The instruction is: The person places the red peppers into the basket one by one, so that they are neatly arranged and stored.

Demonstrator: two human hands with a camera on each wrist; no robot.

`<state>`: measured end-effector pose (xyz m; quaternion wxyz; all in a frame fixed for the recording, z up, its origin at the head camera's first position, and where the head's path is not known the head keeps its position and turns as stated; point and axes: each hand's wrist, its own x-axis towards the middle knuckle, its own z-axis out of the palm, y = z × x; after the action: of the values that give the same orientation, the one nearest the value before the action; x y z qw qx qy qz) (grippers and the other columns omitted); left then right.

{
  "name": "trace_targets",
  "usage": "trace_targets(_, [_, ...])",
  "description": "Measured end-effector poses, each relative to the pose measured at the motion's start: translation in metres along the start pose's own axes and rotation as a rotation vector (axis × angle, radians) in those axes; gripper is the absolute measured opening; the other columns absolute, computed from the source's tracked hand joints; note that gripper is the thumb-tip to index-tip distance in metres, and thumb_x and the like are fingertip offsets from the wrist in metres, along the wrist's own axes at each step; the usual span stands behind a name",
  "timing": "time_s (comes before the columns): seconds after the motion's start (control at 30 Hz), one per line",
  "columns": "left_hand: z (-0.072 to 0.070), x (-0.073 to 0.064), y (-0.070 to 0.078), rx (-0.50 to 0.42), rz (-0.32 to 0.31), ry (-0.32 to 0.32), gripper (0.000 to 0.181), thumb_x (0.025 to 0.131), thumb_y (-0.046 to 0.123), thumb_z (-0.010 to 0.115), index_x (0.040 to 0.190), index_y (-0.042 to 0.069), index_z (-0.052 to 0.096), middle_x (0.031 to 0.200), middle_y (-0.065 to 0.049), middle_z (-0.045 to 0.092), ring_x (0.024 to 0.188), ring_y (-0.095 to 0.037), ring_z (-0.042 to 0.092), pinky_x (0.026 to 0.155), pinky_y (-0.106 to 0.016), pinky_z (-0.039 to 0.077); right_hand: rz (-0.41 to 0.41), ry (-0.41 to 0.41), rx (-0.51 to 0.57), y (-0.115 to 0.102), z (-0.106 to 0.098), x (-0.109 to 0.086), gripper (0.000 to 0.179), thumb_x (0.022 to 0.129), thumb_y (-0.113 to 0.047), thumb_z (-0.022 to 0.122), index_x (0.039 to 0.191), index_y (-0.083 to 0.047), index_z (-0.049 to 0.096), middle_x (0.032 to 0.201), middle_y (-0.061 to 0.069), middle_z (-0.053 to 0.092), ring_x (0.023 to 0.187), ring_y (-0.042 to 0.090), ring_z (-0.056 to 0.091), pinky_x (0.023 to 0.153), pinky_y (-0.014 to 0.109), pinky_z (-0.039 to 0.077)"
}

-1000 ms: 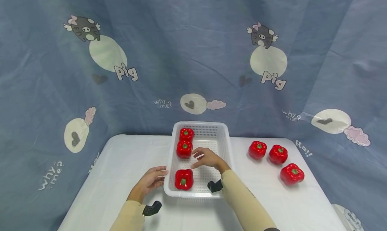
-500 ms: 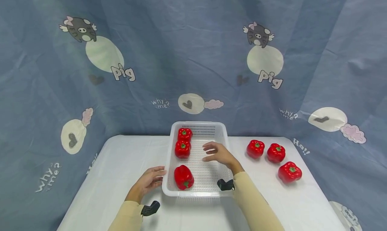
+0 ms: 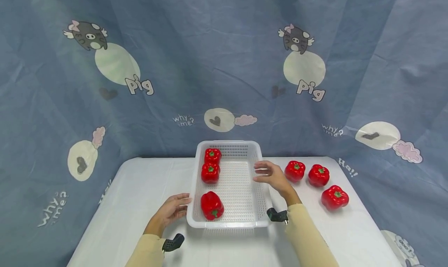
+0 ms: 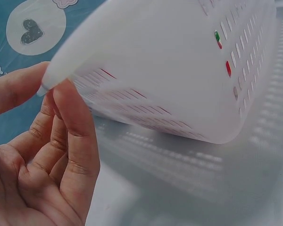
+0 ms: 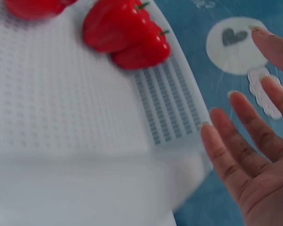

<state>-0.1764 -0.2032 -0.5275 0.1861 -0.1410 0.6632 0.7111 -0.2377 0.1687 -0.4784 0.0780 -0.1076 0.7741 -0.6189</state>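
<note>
A white perforated plastic basket (image 3: 264,205) stands on the table with 3 red bell peppers along its left side. Two of them, the far pepper (image 3: 212,155) and the middle pepper (image 3: 210,173), touch each other; the near pepper (image 3: 212,205) lies tilted, its stem toward the front. My left hand (image 3: 171,209) pinches the basket's left rim between thumb and fingers, plain in the left wrist view. Over the basket's right rim hovers my right hand (image 3: 273,176), fingers spread and holding nothing; in the right wrist view those fingers (image 5: 247,127) are extended.
Right of the basket, 3 more red bell peppers sit on the white table: one nearest the basket (image 3: 294,171), one behind the corner gap (image 3: 319,175) and one closer to the front (image 3: 335,198). A blue patterned curtain (image 3: 168,84) hangs behind the table.
My right hand has moved right, from beside the near pepper to above the basket's right rim. The near pepper has tipped so its stem faces frontward. My left hand stays on the rim.
</note>
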Motion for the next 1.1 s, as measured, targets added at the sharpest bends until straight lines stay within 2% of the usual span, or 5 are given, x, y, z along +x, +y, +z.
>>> trace_targets(0.2, [-0.001,-0.001,-0.001,-0.008,0.004,-0.013,0.048,0.09,0.012,0.065,0.13,-0.009,0.049,0.104,-0.008,0.065,0.086,-0.018,0.063,0.076,-0.031,0.057,0.008,0.109,0.045,0.009,-0.018,-0.006,0.053,0.083,-0.008,0.075,0.13,-0.001,0.052,0.132,0.023,0.053,0.122,0.04,0.052,0.096,0.045,0.048])
trace_targets(0.4, [-0.002,-0.001,-0.002,-0.015,0.009,-0.024,0.046,0.09,0.012,0.065,0.128,-0.009,0.05,0.102,-0.006,0.066,0.085,-0.018,0.064,0.075,-0.03,0.057,0.005,0.198,0.056,0.019,-0.036,-0.01,0.056,0.083,-0.004,0.074,0.132,0.002,0.049,0.134,0.025,0.05,0.125,0.037,0.049,0.092,0.026,0.05])
trace_targets(0.47, [-0.003,-0.002,-0.002,-0.015,0.012,-0.032,0.045,0.091,0.012,0.064,0.128,-0.008,0.05,0.102,-0.006,0.066,0.086,-0.018,0.063,0.075,-0.03,0.057,0.012,0.235,0.039,0.023,-0.042,-0.011,0.057,0.082,-0.006,0.075,0.133,0.001,0.049,0.135,0.024,0.05,0.125,0.034,0.049,0.094,0.023,0.048])
trace_targets(0.7, [-0.003,-0.002,-0.002,-0.016,0.012,-0.034,0.045,0.091,0.013,0.064,0.128,-0.008,0.05,0.103,-0.006,0.065,0.086,-0.018,0.063,0.075,-0.029,0.057,0.124,0.37,-0.043,0.033,-0.056,-0.016,0.066,0.082,-0.019,0.078,0.139,-0.011,0.045,0.14,0.012,0.049,0.131,0.028,0.043,0.105,0.041,0.041])
trace_targets(1.1, [-0.001,0.0,-0.003,-0.014,0.009,0.002,0.047,0.09,0.012,0.065,0.13,-0.009,0.049,0.106,-0.01,0.066,0.087,-0.02,0.064,0.075,-0.032,0.057,0.176,0.49,-0.041,0.052,-0.077,-0.021,0.08,0.081,-0.019,0.078,0.147,-0.015,0.033,0.15,0.011,0.034,0.14,0.034,0.024,0.108,0.055,0.034])
